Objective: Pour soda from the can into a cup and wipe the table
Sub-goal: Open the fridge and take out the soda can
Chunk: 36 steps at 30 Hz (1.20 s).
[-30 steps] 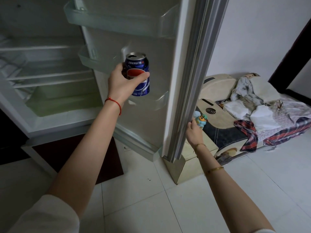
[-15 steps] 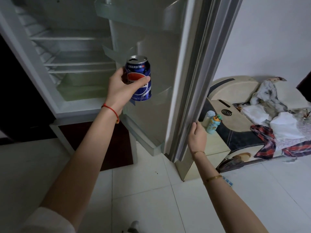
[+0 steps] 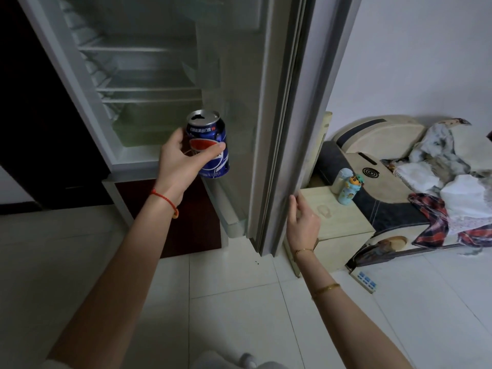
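A blue soda can point(image 3: 211, 141) with a red and white logo stands upright in my left hand point(image 3: 181, 166), whose fingers and thumb wrap round its side. Its top is open. I hold it in front of the open fridge point(image 3: 138, 83), at the level of the lowest shelf. My right hand point(image 3: 302, 221) touches the outer edge of the fridge door point(image 3: 295, 123) with its fingers straight against the door. No cup and no table are in view.
A small pale cabinet point(image 3: 343, 222) stands right of the door with a light blue bottle point(image 3: 348, 189) on it. Behind it lies a low bed point(image 3: 399, 166) heaped with clothes. The floor is white tile; a power strip point(image 3: 366, 280) lies on it.
The fridge door has swung partway toward closing under my right hand. My left hand has carried the can out from the door shelf and lower. The view has shifted left.
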{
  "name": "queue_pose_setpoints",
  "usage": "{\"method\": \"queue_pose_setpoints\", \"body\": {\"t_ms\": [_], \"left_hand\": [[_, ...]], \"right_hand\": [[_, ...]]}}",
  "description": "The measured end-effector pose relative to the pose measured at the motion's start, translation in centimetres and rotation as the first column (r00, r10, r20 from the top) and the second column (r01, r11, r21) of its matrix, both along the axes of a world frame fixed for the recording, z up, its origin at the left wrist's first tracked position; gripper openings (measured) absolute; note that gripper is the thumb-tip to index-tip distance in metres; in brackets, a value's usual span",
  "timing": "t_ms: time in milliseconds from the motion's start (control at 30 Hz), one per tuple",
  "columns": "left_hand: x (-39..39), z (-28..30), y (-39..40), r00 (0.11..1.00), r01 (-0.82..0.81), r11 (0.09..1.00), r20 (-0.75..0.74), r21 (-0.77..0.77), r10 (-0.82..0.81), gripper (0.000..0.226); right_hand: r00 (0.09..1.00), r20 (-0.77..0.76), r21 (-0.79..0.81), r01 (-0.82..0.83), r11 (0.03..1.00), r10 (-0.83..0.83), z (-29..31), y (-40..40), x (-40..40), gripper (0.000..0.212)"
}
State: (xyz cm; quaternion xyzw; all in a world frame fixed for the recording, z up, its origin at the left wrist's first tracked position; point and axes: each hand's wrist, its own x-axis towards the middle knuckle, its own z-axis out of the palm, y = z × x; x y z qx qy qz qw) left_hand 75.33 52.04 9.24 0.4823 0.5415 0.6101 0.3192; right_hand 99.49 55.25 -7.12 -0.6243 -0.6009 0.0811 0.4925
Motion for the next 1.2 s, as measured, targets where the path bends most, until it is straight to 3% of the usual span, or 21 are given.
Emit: {"method": "queue_pose_setpoints", "body": {"t_ms": [100,467,700,1200], "left_hand": [[-1.6,-1.0,-1.9,1.000,-0.002,1.000,-0.012,-0.009,0.002,0.051],[-10.7,-3.8,-9.1,0.999,-0.026,0.994,-0.035,-0.108,0.023,0.054],[-16.6,-5.5,-12.8,0.997,-0.067,0.989,-0.056,-0.133,0.060,0.063],[-26.4,-8.0,-15.6,0.966,-0.256,0.957,-0.009,-0.138,0.258,0.062]], "right_hand": [[1.000,-0.006,0.020,0.009,1.000,-0.009,-0.2,-1.2,-1.9,0.041],[1.000,-0.004,0.042,0.012,0.999,-0.012,0.5,-5.8,-11.0,0.031],[0.999,-0.049,0.021,-0.018,1.000,0.019,0.2,-7.2,-17.1,0.040],[0.957,-0.066,0.033,-0.282,0.959,0.284,1.0,-6.4,-30.3,0.040]]}}
